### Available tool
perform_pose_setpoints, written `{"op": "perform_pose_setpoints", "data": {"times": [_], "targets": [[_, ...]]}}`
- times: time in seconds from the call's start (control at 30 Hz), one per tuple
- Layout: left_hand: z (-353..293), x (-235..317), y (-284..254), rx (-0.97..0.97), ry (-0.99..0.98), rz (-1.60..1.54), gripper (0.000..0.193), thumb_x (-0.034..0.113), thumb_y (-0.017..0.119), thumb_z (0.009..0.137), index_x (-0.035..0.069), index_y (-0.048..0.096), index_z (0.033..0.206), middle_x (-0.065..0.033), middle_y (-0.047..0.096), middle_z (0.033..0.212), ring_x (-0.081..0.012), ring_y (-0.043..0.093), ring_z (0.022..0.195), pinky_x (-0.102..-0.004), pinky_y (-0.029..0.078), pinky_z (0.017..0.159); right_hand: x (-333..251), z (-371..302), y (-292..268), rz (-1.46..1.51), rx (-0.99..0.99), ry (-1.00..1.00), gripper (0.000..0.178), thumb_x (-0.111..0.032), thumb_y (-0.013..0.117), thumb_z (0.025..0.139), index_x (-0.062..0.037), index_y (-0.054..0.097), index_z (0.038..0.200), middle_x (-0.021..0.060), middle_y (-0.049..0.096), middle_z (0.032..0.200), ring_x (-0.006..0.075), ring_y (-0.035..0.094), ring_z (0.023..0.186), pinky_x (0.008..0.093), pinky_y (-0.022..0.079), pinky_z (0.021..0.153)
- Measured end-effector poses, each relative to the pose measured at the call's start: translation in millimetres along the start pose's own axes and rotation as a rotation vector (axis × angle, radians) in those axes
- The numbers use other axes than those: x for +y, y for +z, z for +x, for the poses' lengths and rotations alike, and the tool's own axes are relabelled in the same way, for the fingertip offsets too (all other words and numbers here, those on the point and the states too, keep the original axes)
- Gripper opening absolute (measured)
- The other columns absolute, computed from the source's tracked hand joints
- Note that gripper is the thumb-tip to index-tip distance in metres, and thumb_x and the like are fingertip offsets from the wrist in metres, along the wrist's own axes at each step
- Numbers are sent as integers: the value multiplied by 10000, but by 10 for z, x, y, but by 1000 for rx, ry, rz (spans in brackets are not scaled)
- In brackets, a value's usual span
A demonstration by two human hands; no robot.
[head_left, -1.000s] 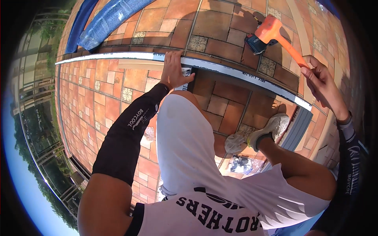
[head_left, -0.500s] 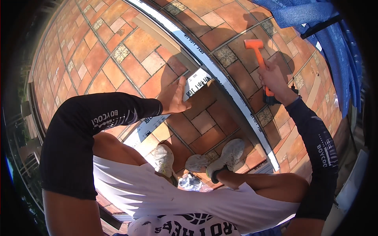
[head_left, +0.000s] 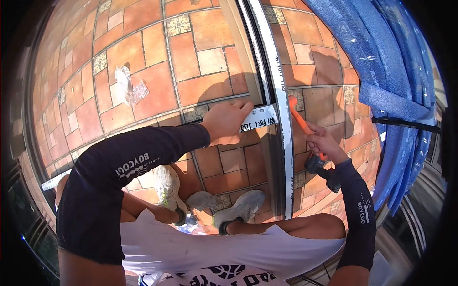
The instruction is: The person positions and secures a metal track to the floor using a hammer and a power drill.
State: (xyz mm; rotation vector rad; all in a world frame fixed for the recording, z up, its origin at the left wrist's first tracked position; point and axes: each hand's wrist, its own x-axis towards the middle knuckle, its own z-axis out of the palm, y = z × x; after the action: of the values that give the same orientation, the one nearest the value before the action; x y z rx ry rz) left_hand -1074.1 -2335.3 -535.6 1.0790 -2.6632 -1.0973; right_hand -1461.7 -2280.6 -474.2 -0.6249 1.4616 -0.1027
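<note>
My left hand (head_left: 226, 123) is closed round a short crossbar (head_left: 260, 117) wrapped in white printed film. The crossbar's end meets a long white-filmed frame bar (head_left: 285, 138) roughly at a right angle. My right hand (head_left: 327, 143) grips the handle of an orange hammer (head_left: 300, 121). The hammer's head is at the right side of the long bar, level with the joint; whether it touches the bar I cannot tell. Just below the right hand, a dark cordless power tool (head_left: 324, 172) lies on the tiles.
Several blue foam-wrapped lengths (head_left: 381, 71) lie along the right, with a dark strap across them. Clear plastic scraps (head_left: 126, 86) lie on the tiled floor (head_left: 148, 95) at the left. My shoes (head_left: 241, 209) are inside the frame, near the crossbar.
The hammer has swung left, from out over the tiles to beside the long bar. My left hand stays on the crossbar. The whole view has turned and shifted.
</note>
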Motion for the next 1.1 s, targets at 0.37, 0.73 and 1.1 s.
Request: {"op": "perform_pose_setpoints", "data": {"times": [0.37, 0.73, 1.1], "targets": [[23, 30, 37, 58, 92, 37, 694, 253, 859, 783, -26, 493, 1303, -203, 641, 1208, -415, 710, 1020, -481, 592, 811, 234, 171, -36, 75, 96, -134, 697, -114, 569, 1089, -212, 304, 1725, -49, 471, 722, 77, 433, 572, 250, 404, 527], [55, 82, -9, -63, -3, -21, 793, 223, 866, 787, -8, 440, 1415, -236, 690, 1169, -441, 705, 1035, -491, 585, 796, 500, 161, 251, 286, 150, -157, 716, -92, 576, 1082, -203, 292, 1729, -45, 476, 732, 64, 430, 554, 227, 399, 508], [10, 33, 64, 6, -6, -12, 630, 212, 863, 767, 20, 475, 1225, -213, 690, 1025, -436, 706, 942, -503, 567, 751, 458, -322, 289, 484, 358, -276, 693, -99, 569, 1094, -200, 298, 1724, -47, 465, 721, 60, 419, 523, 218, 384, 481]]}}
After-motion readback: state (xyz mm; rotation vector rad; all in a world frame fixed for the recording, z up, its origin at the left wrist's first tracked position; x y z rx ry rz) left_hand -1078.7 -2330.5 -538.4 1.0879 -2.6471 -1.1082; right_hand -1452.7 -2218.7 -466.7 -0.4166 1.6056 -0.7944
